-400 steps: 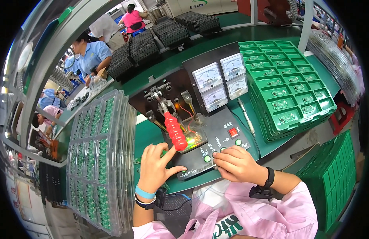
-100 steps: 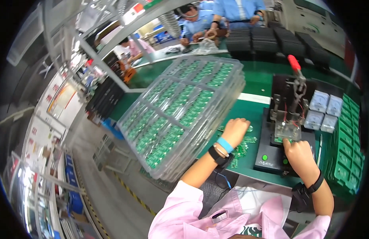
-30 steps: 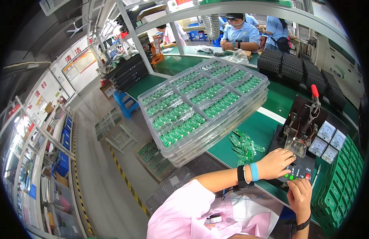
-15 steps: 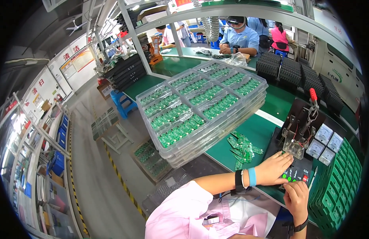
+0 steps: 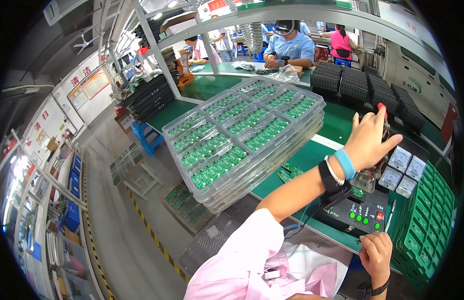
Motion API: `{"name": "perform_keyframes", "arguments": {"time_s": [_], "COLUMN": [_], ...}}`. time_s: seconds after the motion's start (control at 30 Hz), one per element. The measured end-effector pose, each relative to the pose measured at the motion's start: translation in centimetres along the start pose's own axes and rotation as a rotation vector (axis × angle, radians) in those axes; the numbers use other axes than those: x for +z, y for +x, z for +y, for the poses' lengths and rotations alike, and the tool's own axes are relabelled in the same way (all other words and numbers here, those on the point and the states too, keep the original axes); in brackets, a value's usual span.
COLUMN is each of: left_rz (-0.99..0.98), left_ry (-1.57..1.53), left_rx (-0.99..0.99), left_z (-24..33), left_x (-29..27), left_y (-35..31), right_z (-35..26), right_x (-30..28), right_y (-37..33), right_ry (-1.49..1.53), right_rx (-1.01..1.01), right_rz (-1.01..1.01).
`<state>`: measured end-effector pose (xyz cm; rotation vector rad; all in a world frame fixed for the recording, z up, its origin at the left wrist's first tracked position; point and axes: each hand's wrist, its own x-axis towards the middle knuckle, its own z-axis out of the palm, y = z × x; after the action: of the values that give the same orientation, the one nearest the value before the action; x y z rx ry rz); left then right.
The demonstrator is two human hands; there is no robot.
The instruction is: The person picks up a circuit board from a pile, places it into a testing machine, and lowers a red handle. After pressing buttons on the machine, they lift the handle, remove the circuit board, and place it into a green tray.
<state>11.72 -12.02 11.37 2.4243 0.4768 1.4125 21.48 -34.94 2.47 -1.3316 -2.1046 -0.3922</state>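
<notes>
Red-topped, the toggle-clamp handle (image 5: 381, 106) stands up at the back of the test fixture (image 5: 337, 216), and the left hand (image 5: 367, 145) is right there at it! Thumb and fingers are spread well apart, the index fingertip at the red grip; whether skin meets plastic, I cannot tell. Below the wrist, a small green circuit board (image 5: 358, 192) sits at the front of the fixture's clear plate (image 5: 364, 181), just behind the green buttons (image 5: 359, 218) and the red rocker switch (image 5: 380, 216). Down at the bench's front edge, the right hand (image 5: 376, 255) hangs near the panel with its fingers curled in, and what lies inside them, if anything, is hidden. Four analog meters (image 5: 404, 167) lean beside the clamp, a pen-shaped probe (image 5: 390, 216) lies between panel and green compartment trays (image 5: 427, 220), and over on the left, clear blister trays (image 5: 312, 129) packed with boards rise in a stack, loose circuit boards (image 5: 290, 172) lying just beside it, partly behind the left forearm.
</notes>
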Motion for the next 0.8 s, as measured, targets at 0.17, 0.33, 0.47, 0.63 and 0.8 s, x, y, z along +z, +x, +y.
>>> {"name": "perform_keyframes", "arguments": {"time_s": [0.17,0.33,0.47,0.63,0.8], "left_rz": [0.129,-0.044,-0.265,-0.399,-0.498], "left_ry": [-0.443,-0.291,-0.201,0.053,-0.033], "left_rx": [0.302,0.419,0.298,0.064,0.004], "left_z": [-0.3,-0.9,-1.8,-5.3,-5.7], "left_x": [1.1,-0.3,-1.7,-3.2,-3.0], "left_y": [-4.6,-7.8,-10.4,-14.4,-14.5], "right_z": [-0.1,1.8,3.6,6.9,11.5], "right_x": [0.0,-3.4,-7.8,-11.7,-17.0], "right_y": [-1.2,-3.1,-5.9,-10.1,-16.1], "right_ry": [0.036,-0.141,-0.378,-0.436,-0.633], "right_rx": [0.051,0.124,0.369,0.737,0.757], "right_rz": [-0.025,0.042,0.207,0.298,0.332]}}
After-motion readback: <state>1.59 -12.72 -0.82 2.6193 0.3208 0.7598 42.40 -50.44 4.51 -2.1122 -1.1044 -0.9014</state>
